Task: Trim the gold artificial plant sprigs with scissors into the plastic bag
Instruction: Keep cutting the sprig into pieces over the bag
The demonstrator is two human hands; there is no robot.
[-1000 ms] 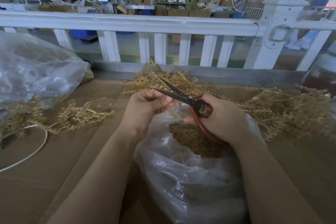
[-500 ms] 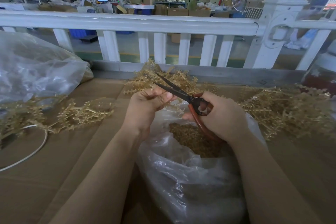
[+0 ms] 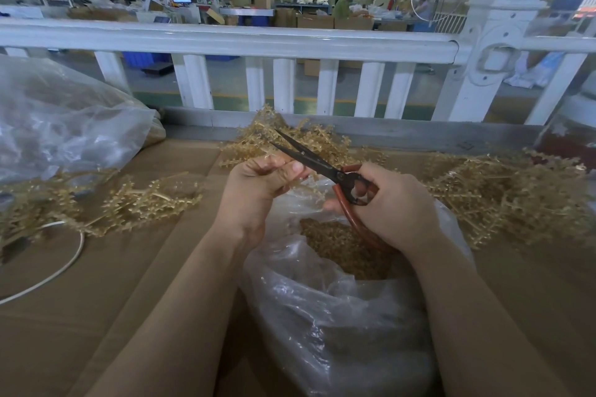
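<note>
Hands (image 3: 258, 184) hold sprig (image 3: 292, 176) between scissors (image 3: 316, 164) blades.

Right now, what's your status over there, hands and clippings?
Left hand pinches a gold sprig. Right hand grips scissors, blades slightly parted. Open plastic bag below holds trimmings. Nothing blocking.

White railing (image 3: 225, 42) behind; white cable (image 3: 48, 277) left on cardboard (image 3: 96, 316).

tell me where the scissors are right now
In the head view the scissors sit at centre, gripped by the right hand above the open plastic bag, blades pointing toward the left hand.
</note>
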